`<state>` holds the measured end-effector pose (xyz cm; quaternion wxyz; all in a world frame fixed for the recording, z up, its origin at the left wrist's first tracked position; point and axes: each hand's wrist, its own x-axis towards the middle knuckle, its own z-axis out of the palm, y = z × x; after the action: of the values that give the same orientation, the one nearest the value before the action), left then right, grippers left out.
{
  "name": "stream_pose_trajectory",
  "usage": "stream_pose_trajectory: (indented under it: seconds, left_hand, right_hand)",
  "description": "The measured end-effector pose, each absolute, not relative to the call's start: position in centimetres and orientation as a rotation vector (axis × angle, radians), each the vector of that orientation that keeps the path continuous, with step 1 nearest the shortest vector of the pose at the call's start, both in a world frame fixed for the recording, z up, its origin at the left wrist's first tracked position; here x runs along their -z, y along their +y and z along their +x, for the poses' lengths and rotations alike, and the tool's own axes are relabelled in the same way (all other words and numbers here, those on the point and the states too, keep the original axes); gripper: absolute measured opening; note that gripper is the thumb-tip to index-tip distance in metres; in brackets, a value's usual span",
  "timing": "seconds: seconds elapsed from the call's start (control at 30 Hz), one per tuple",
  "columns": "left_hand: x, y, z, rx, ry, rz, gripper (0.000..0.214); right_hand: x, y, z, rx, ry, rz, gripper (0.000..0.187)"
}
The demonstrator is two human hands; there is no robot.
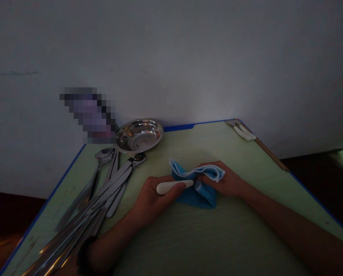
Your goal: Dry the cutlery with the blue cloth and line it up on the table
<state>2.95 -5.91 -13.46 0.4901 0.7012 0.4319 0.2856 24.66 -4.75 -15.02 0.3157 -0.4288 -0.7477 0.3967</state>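
My left hand (157,195) is closed around a utensil by its white handle (171,187), with the thumb lying along it. The utensil's far end is hidden inside a blue cloth (198,199) with a pale edge, so I cannot tell its kind. Wrapped in that cloth, my right hand (221,180) pinches it around the covered end, just beyond the handle. Both hands are over the middle of the table. At the far right corner lie utensils with white handles (244,132), similar to the one I hold.
On the left of the green table (171,245) lies a pile of metal spoons and other long utensils (111,191). A shiny steel bowl (139,136) stands behind them near the wall (188,57). A pixelated object (88,115) leans beside the bowl.
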Motion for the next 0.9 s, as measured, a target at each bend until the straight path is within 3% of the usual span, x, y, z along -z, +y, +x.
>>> stream_pose_trajectory:
  seconds: [0.23,0.4,0.67,0.9]
  left_hand:
    - [13.3,-5.9,3.0,-0.702,1.081,1.721,0.029]
    - [13.0,-5.9,3.1,-0.776,1.181,1.725,0.022]
    - [13.2,-5.6,2.9,-0.891,1.259,1.447,0.037]
    - [13.5,-5.3,3.0,-0.955,1.245,1.253,0.039]
  right_hand:
    - [15.1,-4.6,24.7,-1.103,-1.917,-1.165,0.019]
    - [15.4,-4.5,25.1,-1.321,-1.754,-1.149,0.019]
    - [16.7,-3.5,26.9,-1.675,-1.344,-0.995,0.011]
    - [16.0,-3.4,26.7,-1.802,-1.232,-0.836,0.022]
